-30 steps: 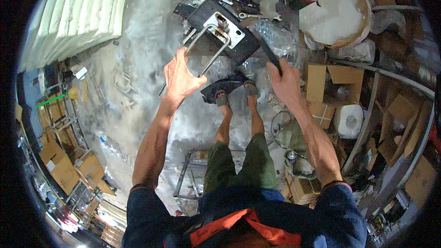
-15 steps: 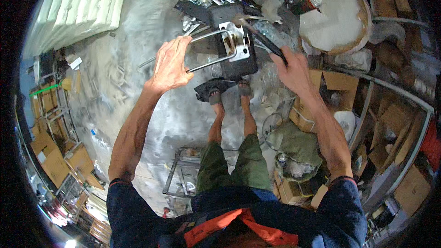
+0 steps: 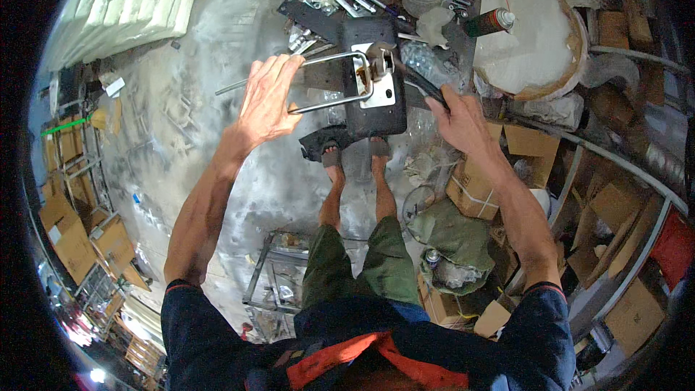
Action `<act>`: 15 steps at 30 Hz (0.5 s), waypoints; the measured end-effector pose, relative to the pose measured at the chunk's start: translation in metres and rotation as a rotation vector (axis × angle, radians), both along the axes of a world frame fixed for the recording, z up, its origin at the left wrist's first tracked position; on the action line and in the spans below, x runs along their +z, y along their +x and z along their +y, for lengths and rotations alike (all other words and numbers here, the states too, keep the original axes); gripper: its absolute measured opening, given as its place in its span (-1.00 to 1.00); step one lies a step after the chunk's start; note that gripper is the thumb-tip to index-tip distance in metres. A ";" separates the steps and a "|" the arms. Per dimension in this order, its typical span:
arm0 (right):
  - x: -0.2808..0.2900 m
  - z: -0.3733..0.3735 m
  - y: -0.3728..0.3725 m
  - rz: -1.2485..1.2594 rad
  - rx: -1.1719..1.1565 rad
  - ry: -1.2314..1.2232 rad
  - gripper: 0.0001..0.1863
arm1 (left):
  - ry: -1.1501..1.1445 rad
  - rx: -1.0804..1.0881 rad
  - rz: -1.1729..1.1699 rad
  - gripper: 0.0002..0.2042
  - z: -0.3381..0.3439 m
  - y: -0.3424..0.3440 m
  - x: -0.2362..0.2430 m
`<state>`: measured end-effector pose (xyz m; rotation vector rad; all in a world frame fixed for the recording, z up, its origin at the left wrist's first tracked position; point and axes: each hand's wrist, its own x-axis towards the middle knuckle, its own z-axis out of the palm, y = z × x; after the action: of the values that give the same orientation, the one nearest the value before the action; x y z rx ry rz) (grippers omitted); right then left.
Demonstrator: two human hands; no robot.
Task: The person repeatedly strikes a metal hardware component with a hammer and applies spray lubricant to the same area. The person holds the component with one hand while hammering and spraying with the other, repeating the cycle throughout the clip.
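Currently, the left hand has its fingers part-closed across a U-bent metal rod, whose bend overlaps a silvery plate on a black block. The right hand wraps its fingers around a black-handled hammer.

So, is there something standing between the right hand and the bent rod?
Yes: the hammer-like tool held in the right hand extends toward the closed end of the bent rod; contact is unclear.

Patchy light, fisheye bending, black corners
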<state>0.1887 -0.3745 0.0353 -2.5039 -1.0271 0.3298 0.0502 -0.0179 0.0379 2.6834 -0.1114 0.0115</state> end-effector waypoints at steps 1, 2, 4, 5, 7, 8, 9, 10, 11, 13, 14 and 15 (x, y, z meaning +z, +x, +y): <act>-0.002 0.004 0.009 -0.034 0.001 0.039 -0.78 | 0.029 0.018 -0.057 -0.27 0.000 0.000 -0.008; 0.002 0.000 0.006 0.047 -0.071 0.144 -0.75 | 0.033 0.011 -0.032 -0.24 0.002 -0.002 -0.007; 0.047 0.024 -0.005 0.209 -0.211 0.363 -0.68 | 0.050 0.000 0.012 -0.18 0.013 -0.006 -0.011; 0.045 0.021 -0.009 0.199 -0.226 0.398 -0.69 | 0.042 0.008 0.011 -0.19 0.010 -0.010 -0.010; 0.010 0.001 0.002 0.087 -0.091 0.093 -0.75 | 0.023 0.009 -0.039 -0.19 0.009 0.007 -0.006; -0.005 -0.001 0.015 0.028 -0.013 -0.040 -0.79 | 0.048 0.003 -0.058 -0.21 0.011 0.013 -0.004; -0.006 0.000 0.019 -0.028 -0.013 -0.104 -0.78 | 0.054 -0.007 -0.068 -0.23 0.011 0.012 -0.006; 0.008 0.010 0.018 0.070 -0.071 0.024 -0.75 | 0.077 -0.010 -0.079 -0.24 0.014 0.013 -0.006; 0.026 0.018 0.014 0.170 -0.127 0.152 -0.72 | 0.082 -0.004 -0.055 -0.23 0.018 0.011 -0.005; 0.052 0.029 0.004 0.160 -0.170 0.407 -0.71 | 0.073 -0.007 0.002 -0.20 0.018 0.001 -0.002; 0.038 0.025 0.008 0.098 -0.089 0.251 -0.73 | 0.061 -0.009 -0.015 -0.21 0.018 0.000 -0.001; 0.017 0.009 0.018 0.014 -0.025 0.079 -0.75 | 0.031 -0.027 -0.052 -0.21 0.013 0.011 0.001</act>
<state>0.2064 -0.3651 0.0527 -2.4388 -0.9829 0.2926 0.0609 -0.0045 0.0385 2.7129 -0.1653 0.0723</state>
